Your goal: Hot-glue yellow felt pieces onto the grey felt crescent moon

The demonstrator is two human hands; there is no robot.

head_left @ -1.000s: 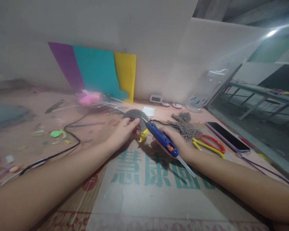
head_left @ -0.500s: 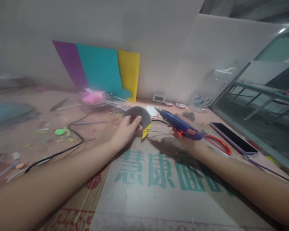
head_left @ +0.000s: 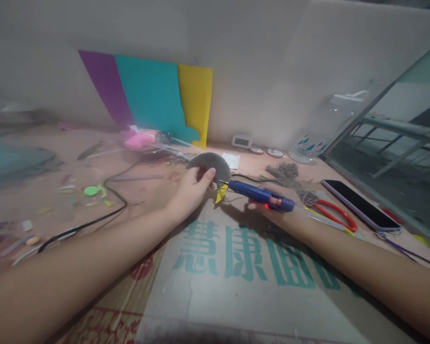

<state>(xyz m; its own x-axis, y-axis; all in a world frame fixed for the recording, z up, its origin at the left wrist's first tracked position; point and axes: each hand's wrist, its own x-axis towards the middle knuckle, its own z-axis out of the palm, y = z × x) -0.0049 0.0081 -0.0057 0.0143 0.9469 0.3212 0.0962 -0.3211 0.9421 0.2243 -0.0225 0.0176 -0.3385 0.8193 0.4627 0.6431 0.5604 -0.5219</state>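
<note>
grey yarn (head_left: pixel 211 160) wraps a crescent (head_left: pixel 220 169) pinched in the left hand (head_left: pixel 190 193) over the bench (head_left: pixel 71 165), its yellow tip (head_left: pixel 220 194) uncovered. the right hand (head_left: pixel 271 214) grips a blue glue gun (head_left: pixel 254 191), nozzle (head_left: pixel 224 182) at or just beside the line where grey meets yellow, so gluing looks like the step in hand. by my reckoning, the next move calls for a small dab, steadily placed, with skin clear of the heat.
</note>
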